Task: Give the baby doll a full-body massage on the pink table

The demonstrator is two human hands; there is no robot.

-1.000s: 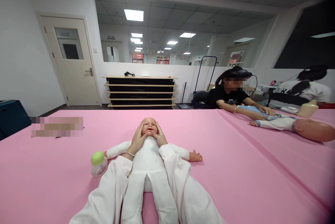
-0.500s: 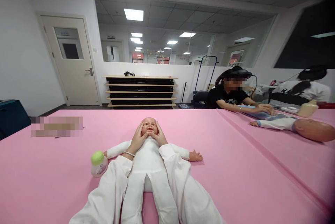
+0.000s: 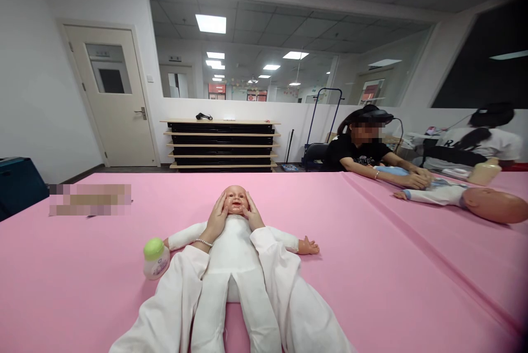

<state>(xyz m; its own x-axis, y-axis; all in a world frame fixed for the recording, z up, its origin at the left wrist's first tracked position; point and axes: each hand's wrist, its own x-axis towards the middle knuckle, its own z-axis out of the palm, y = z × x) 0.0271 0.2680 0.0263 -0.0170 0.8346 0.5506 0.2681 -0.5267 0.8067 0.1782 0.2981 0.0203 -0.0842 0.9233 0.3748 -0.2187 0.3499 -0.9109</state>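
A baby doll point(image 3: 235, 246) with a white cloth body lies on its back in front of me, head away from me and arms spread. My left hand point(image 3: 217, 215) lies along one side of the doll's head point(image 3: 236, 192), its fingers stretched out flat. On the opposite cheek rests my right hand point(image 3: 254, 213), also with straight fingers. Both thumbs touch the lower face near the mouth corners. Beside the doll's hand on the left stands a small clear bottle point(image 3: 156, 268) with a green cap.
A pink cover point(image 3: 363, 287) spreads over the table. At the right, a co-worker point(image 3: 363, 149) handles another doll point(image 3: 493, 203) in light clothing. A yellowish bottle point(image 3: 484, 171) stands behind it. A blurred-out item point(image 3: 91, 199) lies at the left.
My thumbs have moved apart, from the doll's chin outward to its cheeks. My palms stay in place. The co-worker's hands have shifted slightly over the other doll.
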